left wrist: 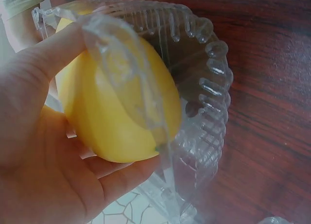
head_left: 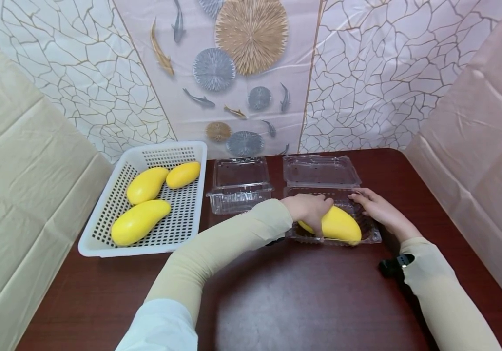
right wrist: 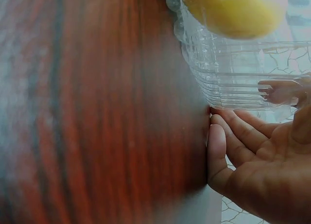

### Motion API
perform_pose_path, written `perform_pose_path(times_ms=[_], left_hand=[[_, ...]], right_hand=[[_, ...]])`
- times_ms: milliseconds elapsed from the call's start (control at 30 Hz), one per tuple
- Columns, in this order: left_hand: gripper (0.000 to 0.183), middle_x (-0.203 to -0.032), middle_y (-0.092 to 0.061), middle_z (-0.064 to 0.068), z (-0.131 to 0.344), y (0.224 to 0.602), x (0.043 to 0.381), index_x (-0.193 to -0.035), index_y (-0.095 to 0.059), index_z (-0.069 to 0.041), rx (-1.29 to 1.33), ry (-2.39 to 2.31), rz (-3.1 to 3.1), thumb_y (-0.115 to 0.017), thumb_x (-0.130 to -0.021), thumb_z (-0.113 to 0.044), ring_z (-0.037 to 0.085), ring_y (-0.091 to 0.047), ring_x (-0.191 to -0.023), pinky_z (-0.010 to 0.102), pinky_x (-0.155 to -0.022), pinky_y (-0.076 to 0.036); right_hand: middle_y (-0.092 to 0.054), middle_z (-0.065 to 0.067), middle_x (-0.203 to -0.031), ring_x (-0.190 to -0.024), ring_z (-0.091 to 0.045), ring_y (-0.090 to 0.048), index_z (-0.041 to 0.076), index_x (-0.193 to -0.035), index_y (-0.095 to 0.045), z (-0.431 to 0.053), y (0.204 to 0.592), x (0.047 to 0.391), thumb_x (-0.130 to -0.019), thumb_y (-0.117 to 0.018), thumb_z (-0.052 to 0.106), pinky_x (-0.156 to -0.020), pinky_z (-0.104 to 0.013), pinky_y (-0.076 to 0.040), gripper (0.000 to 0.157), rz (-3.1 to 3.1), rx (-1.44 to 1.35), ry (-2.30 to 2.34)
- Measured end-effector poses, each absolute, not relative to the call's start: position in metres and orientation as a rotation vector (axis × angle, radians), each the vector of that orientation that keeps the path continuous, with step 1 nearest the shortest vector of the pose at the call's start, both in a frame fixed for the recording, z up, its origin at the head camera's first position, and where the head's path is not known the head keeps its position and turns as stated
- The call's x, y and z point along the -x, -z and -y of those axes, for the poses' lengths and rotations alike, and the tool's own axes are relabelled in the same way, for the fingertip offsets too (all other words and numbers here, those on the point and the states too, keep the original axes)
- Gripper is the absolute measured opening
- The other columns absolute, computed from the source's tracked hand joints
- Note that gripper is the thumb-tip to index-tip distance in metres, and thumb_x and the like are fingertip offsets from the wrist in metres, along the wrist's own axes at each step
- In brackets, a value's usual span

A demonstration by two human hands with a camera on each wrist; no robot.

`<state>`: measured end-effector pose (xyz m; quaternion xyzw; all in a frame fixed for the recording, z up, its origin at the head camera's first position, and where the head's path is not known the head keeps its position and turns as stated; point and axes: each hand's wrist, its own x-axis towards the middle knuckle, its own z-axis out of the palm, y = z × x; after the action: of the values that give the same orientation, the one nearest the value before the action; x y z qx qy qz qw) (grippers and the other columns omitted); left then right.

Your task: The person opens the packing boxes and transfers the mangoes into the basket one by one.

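Observation:
A yellow mango (head_left: 340,224) lies tilted in an open clear plastic clamshell box (head_left: 376,239). My left hand (head_left: 310,209) grips the mango from its left side, with fingers and thumb around it. In the left wrist view the mango (left wrist: 121,107) is in the palm side of the hand, partly behind the box's clear edge. At the box's right back corner, my right hand (head_left: 382,212) holds the wall. The right wrist view has several fingers of the right hand (right wrist: 257,156) outside the box, against the dark tabletop; a digit shows through the plastic.
A white perforated basket (head_left: 83,243) at the left holds three more mangoes (head_left: 141,222). Between basket and working box stands a second open clear box (head_left: 238,200). Both boxes have their lids folded back toward the patterned cloth (head_left: 246,117). Cloth walls flank the dark red table (head_left: 312,297).

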<state>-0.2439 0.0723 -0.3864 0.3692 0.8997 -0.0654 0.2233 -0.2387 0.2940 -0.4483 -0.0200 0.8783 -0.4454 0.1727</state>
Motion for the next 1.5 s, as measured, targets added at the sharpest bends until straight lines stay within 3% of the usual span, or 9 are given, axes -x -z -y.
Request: perform_pose_path(times_ms=[433, 967, 1267, 1500], left_hand=[[0.091, -0.141, -0.049, -0.001, -0.066, 0.374, 0.242, -0.151, -0.036, -0.022, -1.082, 0.261, -2.485, -0.079, -0.079, -0.056, 0.014, -0.054, -0.118, 0.034, -0.088, -0.048], [0.099, -0.145, -0.048, -0.002, -0.06, 0.351, 0.245, -0.158, -0.028, -0.023, -1.056, 0.259, -2.52, -0.079, -0.08, -0.057, 0.013, -0.052, -0.12, 0.033, -0.09, -0.046], [0.091, -0.136, -0.051, 0.001, -0.05, 0.336, 0.253, -0.152, -0.036, -0.018, -1.051, 0.185, -2.557, -0.081, -0.08, -0.052, 0.015, -0.053, -0.109, 0.032, -0.086, -0.047], [0.094, -0.142, -0.05, 0.003, -0.037, 0.312, 0.261, -0.154, -0.033, -0.015, -1.031, 0.146, -2.598, -0.081, -0.081, -0.05, 0.017, -0.053, -0.119, 0.033, -0.093, -0.047]], right_hand=[[-0.031, -0.037, -0.152, -0.142, -0.05, -0.029, -0.009, -0.155, -0.018, -0.295, 0.449, 0.238, -0.11, -0.033, 0.04, -0.108, -0.062, -0.036, 0.068, -2.489, 0.06, 1.301], [-0.03, -0.036, -0.153, -0.142, -0.049, -0.029, -0.009, -0.155, -0.016, -0.295, 0.449, 0.238, -0.111, -0.031, 0.04, -0.108, -0.061, -0.037, 0.068, -2.485, 0.055, 1.28], [-0.029, -0.036, -0.153, -0.141, -0.05, -0.029, -0.01, -0.155, -0.015, -0.295, 0.448, 0.237, -0.11, -0.031, 0.041, -0.107, -0.061, -0.036, 0.069, -2.485, 0.059, 1.284], [-0.026, -0.036, -0.155, -0.141, -0.05, -0.029, -0.01, -0.155, -0.018, -0.294, 0.447, 0.237, -0.11, -0.033, 0.043, -0.108, -0.062, -0.036, 0.071, -2.493, 0.058, 1.297]])
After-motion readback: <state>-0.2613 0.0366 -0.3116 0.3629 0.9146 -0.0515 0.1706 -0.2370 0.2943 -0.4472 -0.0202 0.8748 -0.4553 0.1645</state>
